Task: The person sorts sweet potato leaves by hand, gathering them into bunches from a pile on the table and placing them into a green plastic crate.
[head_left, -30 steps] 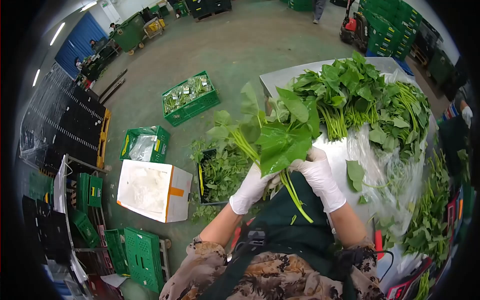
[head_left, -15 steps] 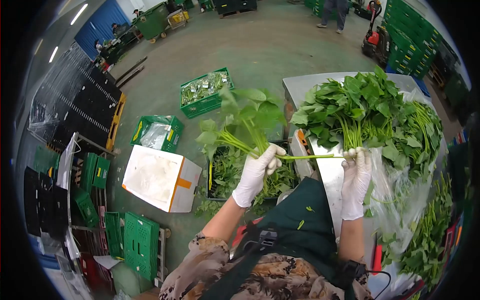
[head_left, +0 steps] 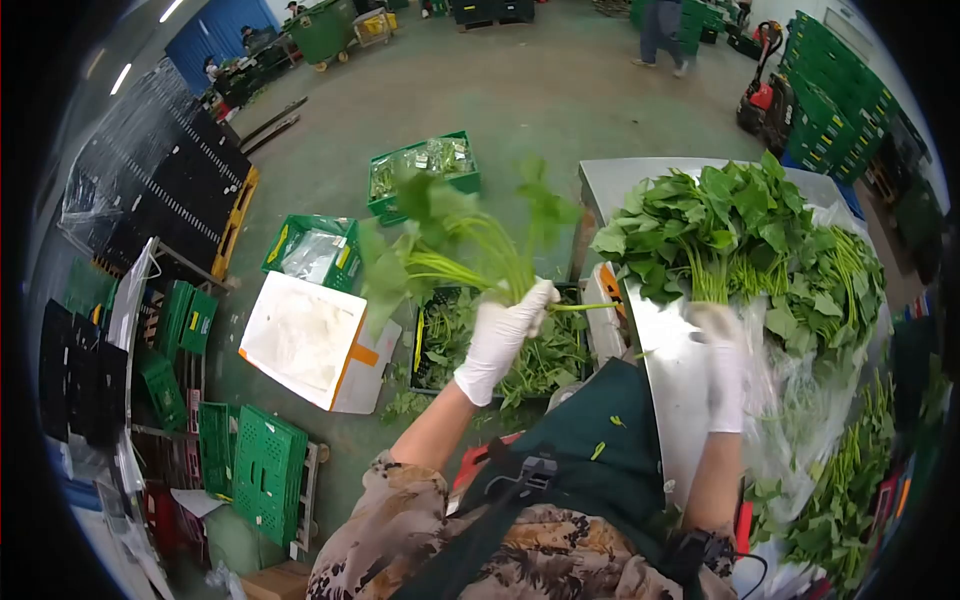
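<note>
My left hand (head_left: 507, 325), in a white glove, is closed round a bunch of leafy green stems (head_left: 470, 250) over a dark crate of loose greens (head_left: 460, 345). One longer stem sticks out of the fist to the right. My right hand (head_left: 718, 355), also gloved, is smeared by motion above the metal table (head_left: 665, 370), so its fingers cannot be read. It is just below the stem ends of a large heap of leafy greens (head_left: 720, 225) on that table. Clear plastic film (head_left: 790, 400) lies to its right.
A white foam box (head_left: 300, 340) stands on the floor at left, near a green crate with clear bags (head_left: 315, 250). Farther off is a green crate of packed greens (head_left: 425, 170). Stacked green crates (head_left: 840, 95) and a red pallet jack (head_left: 768, 95) stand at back right; a person (head_left: 662, 35) walks there.
My right hand has let go of the stem's end and is moving fast. The left hand's bunch has swung left and blurred. The view has shifted slightly.
</note>
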{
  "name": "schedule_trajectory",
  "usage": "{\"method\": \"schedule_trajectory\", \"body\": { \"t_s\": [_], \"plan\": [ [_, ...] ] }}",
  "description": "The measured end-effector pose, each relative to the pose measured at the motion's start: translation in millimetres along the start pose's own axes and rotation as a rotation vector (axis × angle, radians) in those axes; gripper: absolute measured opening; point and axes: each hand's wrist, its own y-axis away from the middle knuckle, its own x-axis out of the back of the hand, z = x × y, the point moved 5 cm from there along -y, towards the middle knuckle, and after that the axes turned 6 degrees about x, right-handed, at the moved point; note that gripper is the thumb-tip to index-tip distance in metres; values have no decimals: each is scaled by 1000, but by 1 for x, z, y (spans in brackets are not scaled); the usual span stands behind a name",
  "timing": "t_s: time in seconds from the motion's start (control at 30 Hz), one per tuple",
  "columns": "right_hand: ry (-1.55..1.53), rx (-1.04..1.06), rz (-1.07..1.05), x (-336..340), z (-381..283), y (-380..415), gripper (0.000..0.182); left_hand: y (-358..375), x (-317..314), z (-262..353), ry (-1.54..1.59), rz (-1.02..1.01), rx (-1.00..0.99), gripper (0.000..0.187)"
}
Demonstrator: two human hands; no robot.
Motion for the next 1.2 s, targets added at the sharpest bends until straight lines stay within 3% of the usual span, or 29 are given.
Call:
{"method": "schedule_trajectory", "body": {
  "t_s": [0.03,0.07,0.17,0.23,0.3,0.37,0.47,0.57,0.97,1.1,1.2],
  "plan": [
    [287,179,-211,-19,-10,6,20,0,-7,-2,26,-41,8,22],
    [387,275,-193,-30,-22,10,16,1,-15,-5,52,-84,15,21],
    [212,200,-151,-38,-36,23,13,3,-29,-19,59,-140,68,19],
    [-16,155,-299,-62,-56,29,14,9,-41,-23,18,-195,97,19],
    [-183,53,-312,-74,-54,29,16,13,-52,-28,-6,-276,84,17],
    [-342,-82,-291,-79,-59,31,17,19,-65,-27,-2,-294,26,15],
    [-355,-41,-272,-79,-48,30,16,25,-72,-27,0,-330,72,13],
    [-391,-152,-269,-77,-40,31,14,26,-74,-27,-13,-349,117,13],
    [-394,-159,-300,-78,-29,33,12,21,-70,-42,-5,-378,220,19],
    [-575,-126,-196,-72,-29,35,9,19,-66,-42,73,-300,285,23],
    [-712,-43,-58,-62,-26,36,9,10,-60,-40,241,-344,190,29]
  ]
}}
